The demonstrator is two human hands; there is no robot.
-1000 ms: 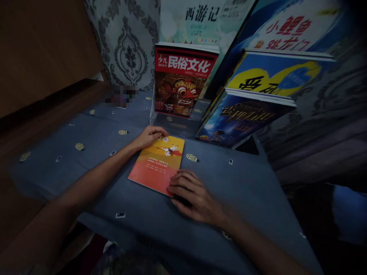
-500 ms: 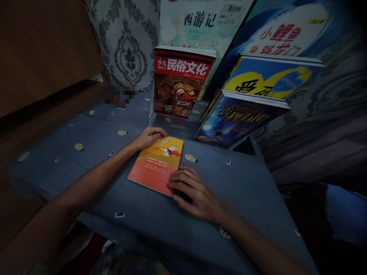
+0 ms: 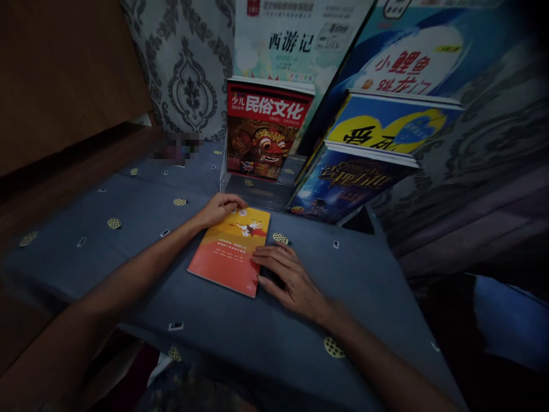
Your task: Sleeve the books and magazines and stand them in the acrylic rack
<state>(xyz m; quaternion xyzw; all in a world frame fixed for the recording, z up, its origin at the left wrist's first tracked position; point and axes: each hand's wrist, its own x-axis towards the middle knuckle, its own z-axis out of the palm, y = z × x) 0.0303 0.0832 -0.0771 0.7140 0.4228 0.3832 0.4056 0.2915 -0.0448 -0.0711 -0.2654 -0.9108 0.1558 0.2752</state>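
A thin book (image 3: 229, 257) lies flat on the cloth-covered table, its cover yellow at the far end and orange-red nearer me, with a small figure on a white horse. My left hand (image 3: 219, 210) rests on its far left corner, fingers stretched across the top edge. Along the right edge, my right hand (image 3: 288, 277) lies with fingers apart, fingertips touching the cover and the thumb near the close right corner. Neither hand lifts the book.
Behind it stand a red-covered book (image 3: 268, 134) in a clear stand (image 3: 257, 189), a dark blue book (image 3: 347, 183), a yellow-and-blue book (image 3: 386, 123) and taller books (image 3: 287, 54). A patterned blue-grey cloth (image 3: 141, 200) covers the table. A wooden panel (image 3: 64, 74) rises at left.
The view has shifted slightly. My right fingers have slid a little up the book's right edge, uncovering its near right corner. The left hand stays at the far left corner.
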